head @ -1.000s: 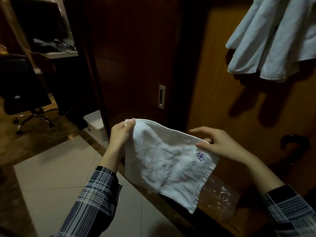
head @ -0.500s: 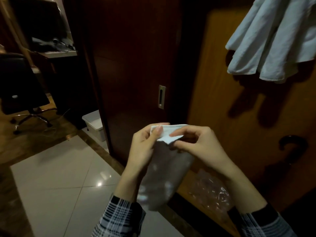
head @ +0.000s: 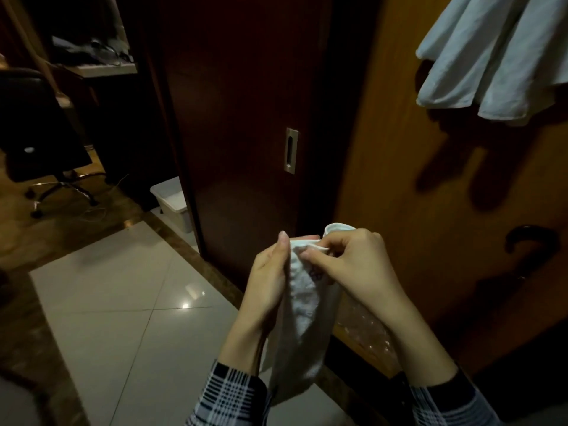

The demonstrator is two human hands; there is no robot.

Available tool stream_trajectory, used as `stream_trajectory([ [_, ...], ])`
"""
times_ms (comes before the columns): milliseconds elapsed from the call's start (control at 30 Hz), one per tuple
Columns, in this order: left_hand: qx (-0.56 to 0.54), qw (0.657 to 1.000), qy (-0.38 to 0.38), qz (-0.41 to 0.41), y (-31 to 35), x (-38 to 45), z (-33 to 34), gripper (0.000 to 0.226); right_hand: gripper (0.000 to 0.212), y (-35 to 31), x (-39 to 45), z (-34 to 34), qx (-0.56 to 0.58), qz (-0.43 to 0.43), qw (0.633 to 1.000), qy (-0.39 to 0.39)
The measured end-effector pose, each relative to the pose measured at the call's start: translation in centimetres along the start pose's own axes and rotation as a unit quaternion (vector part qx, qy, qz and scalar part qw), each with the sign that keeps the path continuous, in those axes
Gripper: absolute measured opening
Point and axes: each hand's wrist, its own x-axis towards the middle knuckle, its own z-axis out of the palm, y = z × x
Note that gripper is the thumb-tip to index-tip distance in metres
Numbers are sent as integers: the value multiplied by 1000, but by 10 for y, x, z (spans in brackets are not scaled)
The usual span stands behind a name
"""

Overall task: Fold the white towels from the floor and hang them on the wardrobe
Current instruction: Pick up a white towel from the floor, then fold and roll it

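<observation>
The white towel hangs folded into a narrow strip, held in mid-air before the wardrobe. The left hand and right hand meet at its top edge, each grip pinching the cloth.

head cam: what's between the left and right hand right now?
Head view: the white towel, folded, fills the gap. The left hand and right hand both pinch its top edge; the rest hangs between the wrists.
</observation>
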Motion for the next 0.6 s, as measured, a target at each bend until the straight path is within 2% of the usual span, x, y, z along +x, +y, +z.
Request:
stream_trajectory([
  [167,-46,996,11,-69,-9,-7,5,58,18,2,-7,8,-17,3,1000,-21],
  [400,64,997,-5,45,-17,-12,3,31,11,10,-12,14,-35,-21,999,-1],
  [500,84,995,-2,62,-17,-15,-5,29,13,13,-10,12,-64,-78,995,-20],
  [600,114,991,-16,72,-17,-16,-14,30,26,16,-7,6,-121,-160,978,-52],
])
